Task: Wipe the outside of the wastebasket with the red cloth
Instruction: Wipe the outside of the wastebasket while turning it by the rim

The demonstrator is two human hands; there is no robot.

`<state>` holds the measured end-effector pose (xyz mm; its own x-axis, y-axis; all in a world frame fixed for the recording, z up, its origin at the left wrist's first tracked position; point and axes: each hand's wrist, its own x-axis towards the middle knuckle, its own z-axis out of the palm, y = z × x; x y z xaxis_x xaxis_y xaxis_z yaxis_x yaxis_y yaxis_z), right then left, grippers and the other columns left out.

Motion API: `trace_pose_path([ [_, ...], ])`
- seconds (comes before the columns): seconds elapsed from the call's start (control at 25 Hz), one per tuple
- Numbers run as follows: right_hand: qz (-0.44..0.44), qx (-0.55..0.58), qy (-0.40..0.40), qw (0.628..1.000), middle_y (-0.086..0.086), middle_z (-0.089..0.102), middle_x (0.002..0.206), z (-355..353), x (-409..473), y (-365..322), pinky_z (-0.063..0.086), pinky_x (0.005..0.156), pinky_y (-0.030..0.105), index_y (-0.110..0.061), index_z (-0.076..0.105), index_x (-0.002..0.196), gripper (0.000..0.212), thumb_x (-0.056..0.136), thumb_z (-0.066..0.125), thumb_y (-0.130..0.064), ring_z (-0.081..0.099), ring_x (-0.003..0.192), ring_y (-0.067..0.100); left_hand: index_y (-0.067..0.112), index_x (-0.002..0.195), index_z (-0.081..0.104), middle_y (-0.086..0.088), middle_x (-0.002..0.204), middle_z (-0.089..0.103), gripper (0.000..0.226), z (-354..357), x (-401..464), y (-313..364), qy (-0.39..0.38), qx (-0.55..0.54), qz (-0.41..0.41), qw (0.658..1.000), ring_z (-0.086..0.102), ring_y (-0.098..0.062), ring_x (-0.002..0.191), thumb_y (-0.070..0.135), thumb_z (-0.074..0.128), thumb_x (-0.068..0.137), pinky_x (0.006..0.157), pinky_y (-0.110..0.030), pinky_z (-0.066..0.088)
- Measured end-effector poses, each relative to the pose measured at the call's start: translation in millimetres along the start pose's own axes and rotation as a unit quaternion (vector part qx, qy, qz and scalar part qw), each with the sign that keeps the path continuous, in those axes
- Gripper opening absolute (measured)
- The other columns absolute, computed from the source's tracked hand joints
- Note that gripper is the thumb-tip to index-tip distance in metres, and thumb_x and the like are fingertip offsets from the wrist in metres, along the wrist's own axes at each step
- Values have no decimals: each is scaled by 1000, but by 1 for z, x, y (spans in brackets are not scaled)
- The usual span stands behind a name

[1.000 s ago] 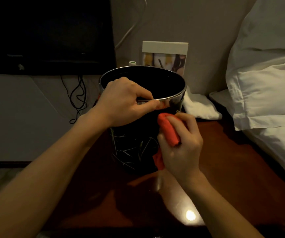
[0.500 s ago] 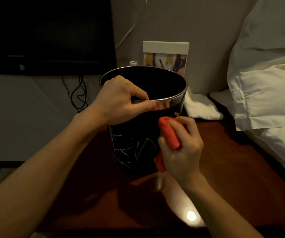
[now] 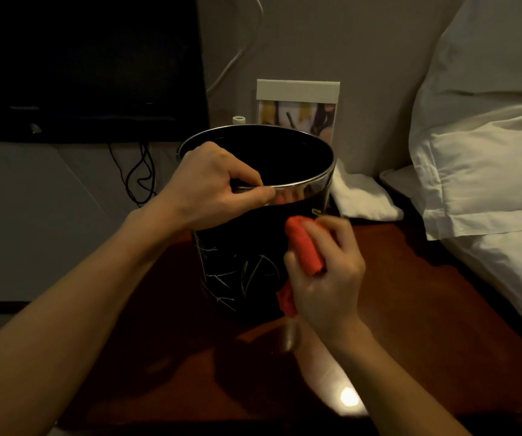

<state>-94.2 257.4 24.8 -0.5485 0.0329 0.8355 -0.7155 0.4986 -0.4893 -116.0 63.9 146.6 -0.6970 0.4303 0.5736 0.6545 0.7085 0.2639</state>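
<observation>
The black wastebasket (image 3: 247, 262) stands upright on the dark red-brown tabletop (image 3: 426, 309), its polished metal rim (image 3: 310, 184) facing the camera. The left hand (image 3: 212, 190) pinches that rim on the near left, thumb outside and fingers curled over the edge, steadying the vessel. The right hand (image 3: 325, 278) grips the bunched red cloth (image 3: 305, 247) and presses it against the near right side of the outer wall, below the rim; a tail of cloth hangs beneath the palm. Risk assessment: the basket looks light and empty, so sideways wiping pressure could slide or tip it if the rim pinch slackens. The cloth is wadded into a narrow roll, so contact area is small and streaks or missed bands are likely. The far side of the wall is hidden from view and may go uncleaned unless the basket is turned. A framed picture (image 3: 297, 108) and a small white-capped bottle (image 3: 239, 119) stand just behind the basket, and a shove could knock them. A white pillow (image 3: 486, 158) lies well to the right.
</observation>
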Motion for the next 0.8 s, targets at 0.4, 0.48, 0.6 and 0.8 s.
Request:
trace_pose_path([
  [0.4, 7, 30, -5, 1000, 7, 57, 111, -3, -7, -2, 36, 87, 2, 1, 71, 112, 37, 84, 65, -22, 50, 100, 3, 24, 61, 62, 8, 49, 47, 59, 5, 2, 16, -11, 163, -19, 986, 45, -7, 46, 64, 31, 91, 48, -32, 41],
  [0.48, 7, 31, 0, 999, 8, 57, 112, -2, -4, -1, 37, 88, 2, 1, 71, 113, 37, 84, 65, -22, 51, 101, 3, 22, 65, 61, 8, 56, 49, 61, 18, 3, 28, 6, 205, -40, 978, 50, -14, 54, 66, 26, 90, 53, -32, 42],
  [0.6, 21, 25, -30, 999, 10, 58, 112, 2, -18, 4, 36, 85, 2, 0, 71, 114, 38, 84, 65, -23, 52, 99, 5, 21, 62, 57, 11, 53, 41, 57, 29, 5, 29, 55, 199, -33, 978, 47, -14, 51, 62, 31, 93, 50, -28, 34],
  [0.8, 26, 20, -65, 997, 5, 55, 115, 2, -29, 6, 38, 82, 2, -1, 70, 115, 40, 86, 64, -28, 53, 96, 8, 22, 63, 65, 13, 49, 43, 52, 25, 0, 15, 89, 157, 13, 983, 42, -5, 45, 56, 42, 95, 44, -25, 30],
])
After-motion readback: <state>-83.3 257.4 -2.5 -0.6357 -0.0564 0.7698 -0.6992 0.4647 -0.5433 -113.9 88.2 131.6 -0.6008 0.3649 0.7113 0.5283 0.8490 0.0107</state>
